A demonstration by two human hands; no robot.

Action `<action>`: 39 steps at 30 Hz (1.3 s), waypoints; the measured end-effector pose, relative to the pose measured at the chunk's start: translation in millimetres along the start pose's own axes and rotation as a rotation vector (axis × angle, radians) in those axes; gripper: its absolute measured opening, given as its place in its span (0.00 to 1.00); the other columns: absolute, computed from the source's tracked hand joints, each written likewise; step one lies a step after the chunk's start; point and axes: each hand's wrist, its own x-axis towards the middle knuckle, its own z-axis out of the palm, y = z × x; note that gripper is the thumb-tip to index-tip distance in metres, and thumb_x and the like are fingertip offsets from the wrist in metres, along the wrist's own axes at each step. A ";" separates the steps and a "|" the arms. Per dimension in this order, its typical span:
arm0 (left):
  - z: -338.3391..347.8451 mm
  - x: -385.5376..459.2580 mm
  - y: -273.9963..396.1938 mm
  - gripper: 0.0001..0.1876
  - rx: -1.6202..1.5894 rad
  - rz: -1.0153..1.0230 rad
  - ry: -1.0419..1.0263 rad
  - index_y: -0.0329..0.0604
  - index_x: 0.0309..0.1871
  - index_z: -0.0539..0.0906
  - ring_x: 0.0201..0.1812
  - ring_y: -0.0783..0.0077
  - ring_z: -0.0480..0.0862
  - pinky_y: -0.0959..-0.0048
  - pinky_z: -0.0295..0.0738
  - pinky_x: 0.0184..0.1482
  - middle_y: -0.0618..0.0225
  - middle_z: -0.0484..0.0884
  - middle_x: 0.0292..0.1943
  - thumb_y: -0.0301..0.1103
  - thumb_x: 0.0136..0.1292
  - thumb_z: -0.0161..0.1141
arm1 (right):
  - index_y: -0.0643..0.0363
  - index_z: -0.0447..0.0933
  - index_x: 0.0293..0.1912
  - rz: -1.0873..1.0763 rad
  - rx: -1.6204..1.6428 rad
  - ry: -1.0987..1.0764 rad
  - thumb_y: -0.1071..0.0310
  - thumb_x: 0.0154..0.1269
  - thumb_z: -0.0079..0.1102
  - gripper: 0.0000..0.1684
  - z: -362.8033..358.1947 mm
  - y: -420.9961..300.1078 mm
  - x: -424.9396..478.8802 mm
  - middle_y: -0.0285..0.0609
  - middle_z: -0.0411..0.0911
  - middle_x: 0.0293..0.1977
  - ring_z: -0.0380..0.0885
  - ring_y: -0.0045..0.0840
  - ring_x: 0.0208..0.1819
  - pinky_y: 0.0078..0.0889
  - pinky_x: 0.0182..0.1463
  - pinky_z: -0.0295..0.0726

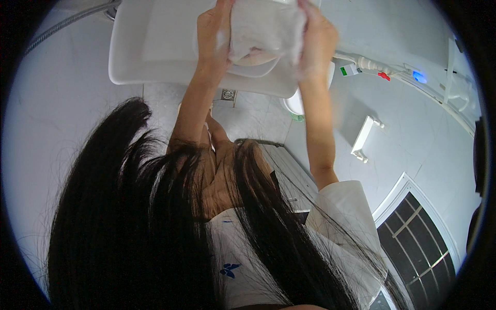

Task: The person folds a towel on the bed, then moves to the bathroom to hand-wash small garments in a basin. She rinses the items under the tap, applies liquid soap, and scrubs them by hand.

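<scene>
At the top of the view a white, cloth-like piece (267, 27) is stretched between my two hands, over a white washbasin (128, 58). My left hand (214, 35) grips its left side, with white foam or fabric along the fingers. On the opposite side my right hand (319, 42) holds it, blurred by motion. The fingertips of both hands are partly cut off by the frame's top edge. Below the piece shows the rounded edge of a pale, shallow object (257, 70); what it is I cannot tell.
A metal shower hose (69, 19) curves at upper left. On the right wall are cables with a blue light (418, 76) and a white holder (364, 135). A floor drain (228, 94) lies beneath the basin. Long dark hair (128, 232) hangs across the lower view.
</scene>
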 end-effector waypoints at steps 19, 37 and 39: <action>5.6 14.2 -61.9 0.17 -0.077 0.166 -0.103 0.41 0.31 0.76 0.31 0.82 0.69 0.77 0.66 0.31 0.78 0.71 0.28 0.46 0.65 0.50 | 0.61 0.67 0.12 -0.802 -0.738 0.090 0.65 0.63 0.47 0.23 16.9 56.7 -11.0 0.49 0.65 0.08 0.63 0.40 0.07 0.35 0.14 0.60; 1.8 27.9 -70.2 0.17 -0.004 0.183 -0.183 0.40 0.28 0.78 0.30 0.85 0.71 0.80 0.65 0.30 0.77 0.74 0.26 0.45 0.65 0.52 | 0.62 0.62 0.12 -0.795 -0.683 0.110 0.65 0.66 0.45 0.26 5.4 58.3 -22.9 0.46 0.57 0.06 0.52 0.27 0.08 0.30 0.14 0.53; 6.4 32.9 -85.6 0.17 -0.050 0.341 -0.097 0.40 0.28 0.77 0.29 0.85 0.70 0.81 0.64 0.29 0.77 0.73 0.25 0.45 0.64 0.52 | 0.62 0.64 0.12 -0.686 -0.647 0.081 0.65 0.66 0.46 0.26 4.8 46.4 5.4 0.46 0.58 0.06 0.53 0.28 0.07 0.31 0.14 0.54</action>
